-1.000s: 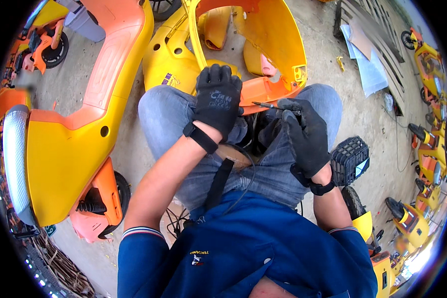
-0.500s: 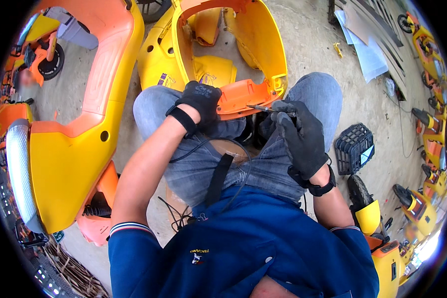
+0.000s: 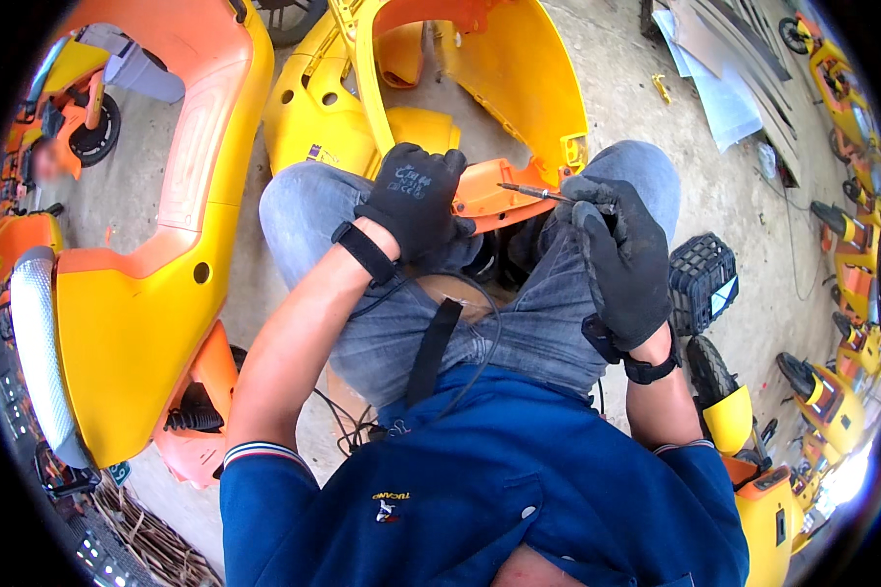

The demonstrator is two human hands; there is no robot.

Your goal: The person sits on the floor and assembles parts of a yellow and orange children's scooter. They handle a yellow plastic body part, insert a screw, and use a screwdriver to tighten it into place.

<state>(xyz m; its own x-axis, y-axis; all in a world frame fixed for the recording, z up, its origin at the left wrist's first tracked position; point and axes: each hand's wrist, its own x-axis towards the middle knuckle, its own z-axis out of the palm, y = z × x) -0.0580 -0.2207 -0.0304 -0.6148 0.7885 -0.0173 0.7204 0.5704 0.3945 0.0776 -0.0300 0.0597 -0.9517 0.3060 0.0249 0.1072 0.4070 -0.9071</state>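
Between my knees stands a hollow yellow scooter body shell with an orange lip along its near edge. My left hand, in a black work glove, is closed on the left end of that lip, its fingertips partly hidden. In my right hand, gloved too, a slim pointed tool is pinched between thumb and fingers. Its dark tip points left, above the orange lip and apart from my left hand. Whether it is a screwdriver or another pick-like tool cannot be made out.
A large yellow and orange body panel stands at my left. Other yellow panels lie beyond my left knee. To the right are a black crate, a tyre, long dark strips and a row of scooters.
The shell and its orange lip have shifted a little right. Both hands have moved slightly right with them, and the tool tip now points more clearly up and left.
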